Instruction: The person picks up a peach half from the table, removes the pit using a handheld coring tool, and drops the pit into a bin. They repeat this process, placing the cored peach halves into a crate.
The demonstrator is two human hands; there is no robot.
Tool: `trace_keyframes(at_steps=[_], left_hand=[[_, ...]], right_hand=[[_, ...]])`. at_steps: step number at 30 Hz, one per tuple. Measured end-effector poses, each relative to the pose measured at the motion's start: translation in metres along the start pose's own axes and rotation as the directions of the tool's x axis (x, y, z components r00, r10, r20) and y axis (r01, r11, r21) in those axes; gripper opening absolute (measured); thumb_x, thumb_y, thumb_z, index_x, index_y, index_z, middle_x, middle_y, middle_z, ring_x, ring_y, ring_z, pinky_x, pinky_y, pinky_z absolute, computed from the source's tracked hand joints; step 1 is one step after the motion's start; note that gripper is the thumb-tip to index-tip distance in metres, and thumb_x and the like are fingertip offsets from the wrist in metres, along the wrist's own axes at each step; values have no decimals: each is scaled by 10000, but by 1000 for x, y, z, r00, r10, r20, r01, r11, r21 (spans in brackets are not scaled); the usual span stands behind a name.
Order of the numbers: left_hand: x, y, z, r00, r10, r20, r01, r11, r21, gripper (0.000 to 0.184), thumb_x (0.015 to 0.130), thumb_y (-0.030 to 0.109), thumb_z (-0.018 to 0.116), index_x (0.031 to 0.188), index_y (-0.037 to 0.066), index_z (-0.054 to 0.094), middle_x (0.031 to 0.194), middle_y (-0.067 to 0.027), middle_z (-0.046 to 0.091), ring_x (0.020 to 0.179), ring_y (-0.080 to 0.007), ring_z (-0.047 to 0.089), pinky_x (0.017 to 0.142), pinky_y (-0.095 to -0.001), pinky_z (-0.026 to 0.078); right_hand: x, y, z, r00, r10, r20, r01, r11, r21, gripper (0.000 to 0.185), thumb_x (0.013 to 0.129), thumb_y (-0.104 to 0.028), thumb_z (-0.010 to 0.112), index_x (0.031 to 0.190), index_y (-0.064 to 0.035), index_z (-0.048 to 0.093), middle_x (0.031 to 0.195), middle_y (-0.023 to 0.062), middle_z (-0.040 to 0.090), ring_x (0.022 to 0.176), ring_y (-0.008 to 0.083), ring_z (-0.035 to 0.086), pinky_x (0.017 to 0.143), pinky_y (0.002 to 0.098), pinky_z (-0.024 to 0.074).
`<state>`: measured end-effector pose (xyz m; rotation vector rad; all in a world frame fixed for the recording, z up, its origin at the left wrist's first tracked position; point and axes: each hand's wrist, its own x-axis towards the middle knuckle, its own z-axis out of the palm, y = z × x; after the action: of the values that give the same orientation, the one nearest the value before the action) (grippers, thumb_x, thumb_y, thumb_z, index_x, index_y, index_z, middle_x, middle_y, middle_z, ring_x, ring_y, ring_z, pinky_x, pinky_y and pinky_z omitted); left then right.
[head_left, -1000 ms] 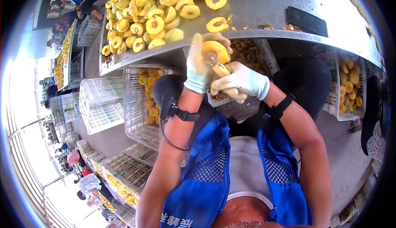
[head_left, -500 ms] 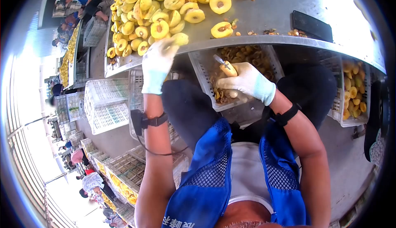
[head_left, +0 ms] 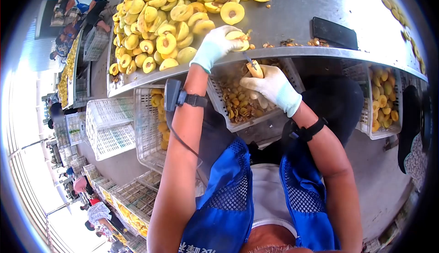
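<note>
My left hand (head_left: 216, 47), in a white glove with a pale blue cuff, has its fingers closed on a halved yellow peach (head_left: 236, 35) at the table's near edge. Gloved likewise, my right hand (head_left: 270, 84) grips a short wooden-handled pitting knife (head_left: 255, 69). Its metal tip points up toward the peach half but stays apart from it. A large heap of yellow peach halves (head_left: 165, 44) lies left of my left hand. Under the table edge, below both hands, a white crate (head_left: 234, 127) holds pits and scraps.
A black phone-like slab (head_left: 334, 33) lies on the metal table (head_left: 292, 6), with pit bits beside it. Crates of peach halves stand at right (head_left: 384, 98) and left (head_left: 148, 129). Stacked white crates (head_left: 111, 127) are farther left. Other people (head_left: 99, 214) work in the background.
My left hand has moved right from the heap onto the peach half by the table edge. Peaches now show in the left crate. My right hand still holds the knife.
</note>
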<state>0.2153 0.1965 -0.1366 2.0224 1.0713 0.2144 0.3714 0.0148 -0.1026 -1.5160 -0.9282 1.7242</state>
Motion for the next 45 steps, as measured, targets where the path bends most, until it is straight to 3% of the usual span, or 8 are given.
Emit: trace_keyframes(at_steps=[5,12,17,29,32,36,41,45], left_hand=[[-28,5,12,915,73,-396,-202,934,-294,445,821,199,777,1229,35,709,1161,-135,738,1063,-248,714,966,-340,530],[-72,44,30,894,140,-426,-222,963,-150,443,874,82,748,1306,26,669,1209,-67,700,1100,-136,649,979,-292,514],[-78,45,42,820,280,-499,-289,955,60,398,861,132,732,1249,50,701,1206,-154,709,1140,-328,671,1025,-400,509],[-78,39,50,784,399,-475,-338,917,213,361,892,95,669,1249,47,694,1221,-130,708,1137,-298,671,1016,-401,514],[-77,37,38,900,268,-344,-342,924,-174,438,861,63,605,1294,47,668,1270,-184,681,1174,-335,663,1042,-381,506],[-80,36,37,967,190,-170,-246,516,-821,468,980,147,634,1400,-53,583,1320,-183,672,1187,-251,657,1034,-343,516],[-84,49,59,911,-50,-409,-273,671,-690,409,1064,273,529,1112,-95,702,995,-177,765,888,-250,730,842,-346,584],[-91,51,44,968,-11,-251,-180,668,-722,372,1047,238,561,1081,-102,708,963,-191,765,859,-242,732,817,-336,586]], right_hand=[[4,3,-1,992,-76,-100,80,996,38,273,910,-253,700,975,6,646,657,52,666,399,118,546,402,276,445],[14,14,4,935,-240,-262,190,961,-204,298,869,-277,702,930,14,680,731,151,712,670,303,706,664,426,556],[23,30,10,866,-366,-341,233,898,-372,282,880,-272,685,902,9,687,785,229,704,805,418,706,757,472,560],[10,17,8,989,-126,-82,120,990,-73,228,908,-204,668,905,24,681,670,118,688,594,234,693,604,364,550],[17,26,5,989,-149,-16,149,989,-3,212,907,-203,672,906,9,674,651,52,665,519,137,625,504,302,508],[20,31,9,990,-141,15,141,990,-6,208,907,-203,675,908,5,666,646,49,661,489,125,604,459,285,486],[20,33,11,988,-124,92,129,990,-50,238,886,-220,696,900,16,672,649,59,665,500,124,612,478,292,500],[13,24,7,986,-90,141,106,988,-111,258,853,-234,726,893,18,689,656,61,674,532,122,632,519,283,517]])
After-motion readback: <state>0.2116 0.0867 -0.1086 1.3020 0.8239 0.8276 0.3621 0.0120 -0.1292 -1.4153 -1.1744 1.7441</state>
